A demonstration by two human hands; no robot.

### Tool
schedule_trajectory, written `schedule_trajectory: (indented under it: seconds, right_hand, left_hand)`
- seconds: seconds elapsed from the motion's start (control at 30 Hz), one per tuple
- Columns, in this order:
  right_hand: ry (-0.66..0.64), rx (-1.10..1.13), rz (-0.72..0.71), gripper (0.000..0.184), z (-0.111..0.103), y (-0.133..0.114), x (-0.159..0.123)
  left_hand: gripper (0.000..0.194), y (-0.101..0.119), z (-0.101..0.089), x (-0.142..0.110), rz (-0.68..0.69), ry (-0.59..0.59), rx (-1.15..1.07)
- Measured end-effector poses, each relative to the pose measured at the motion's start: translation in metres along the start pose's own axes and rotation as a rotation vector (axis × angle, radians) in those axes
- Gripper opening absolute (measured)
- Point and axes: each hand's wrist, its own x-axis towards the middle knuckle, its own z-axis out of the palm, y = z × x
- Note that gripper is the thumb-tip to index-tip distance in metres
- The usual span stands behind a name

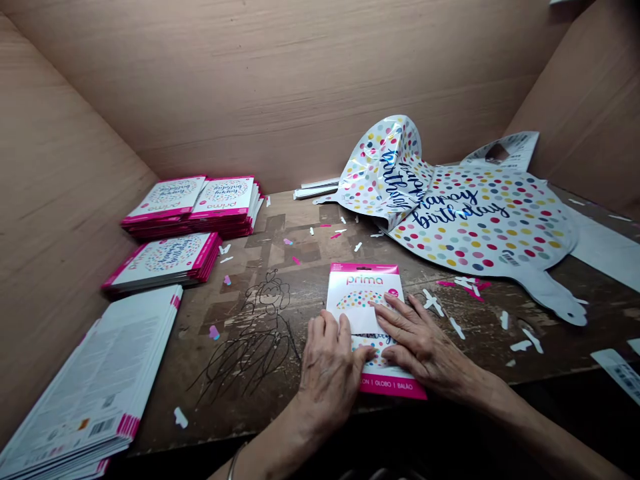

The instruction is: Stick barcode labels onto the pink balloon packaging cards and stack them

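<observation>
1. Basically, pink-and-white "prima" pkg (pixel 364 281) lies flat on the desk (pixel 160 417), lower ctr of the frame, pink btm band near the front edge.
2. L hand (pixel 327 363) rests on the pkg's left side, fingers bent, thumb over the dotted print; can't tell if its grip pinches anything.
3. R hand (pixel 425 347) lies across the pkg's right side, grip wide, fingers spread toward the white mid panel (pixel 356 321).
4. Dark slit shows just under that panel, w/ navy lettering & dots below.
5. Upper right: "happy birthday" foil balloons (pixel 475 220), dotted, overlapping, one w/ its top part bent over.
6. Left side: pink-edged pkg stacks (pixel 220 200), 2 side by side at back, another nearer; lower left, pile of printed cards (pixel 100 387), barcode side up.
7. Tangled black strings (pixel 255 333) lie left of the L hand.
8. White & pink scraps (pixel 433 302) dot the desk; thin white strips (pixel 317 188) sit by the back wall (pixel 300 87), upper ctr.
</observation>
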Motion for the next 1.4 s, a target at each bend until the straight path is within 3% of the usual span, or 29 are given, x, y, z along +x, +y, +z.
schedule_trajectory:
  seconds: [0.1,0.23,0.53,0.9,1.13,1.4]
  right_hand:
    - [-0.024,-0.021,-0.008,0.046,0.000,0.001,0.000]
    - [-0.052,-0.024,-0.023,0.048,0.000,0.002,0.000]
    - [-0.074,-0.033,-0.043,0.049,0.000,0.007,-0.001]
    - [-0.059,-0.048,-0.091,0.048,0.002,0.012,-0.002]
    - [-0.073,-0.070,-0.100,0.048,0.003,0.013,-0.003]
    - [-0.026,-0.052,-0.116,0.049,0.004,0.014,-0.002]
  left_hand:
    - [0.064,-0.018,0.010,-0.016,0.075,0.023,-0.021]
    - [0.069,-0.032,0.014,-0.021,0.183,-0.083,-0.093]
    - [0.081,-0.048,0.005,-0.010,0.328,-0.215,-0.231]
    - [0.087,-0.063,-0.002,0.000,0.366,-0.278,-0.241]
    - [0.081,-0.079,-0.009,0.013,0.523,-0.364,-0.318]
    - [0.084,-0.083,-0.009,0.027,0.627,-0.372,-0.346]
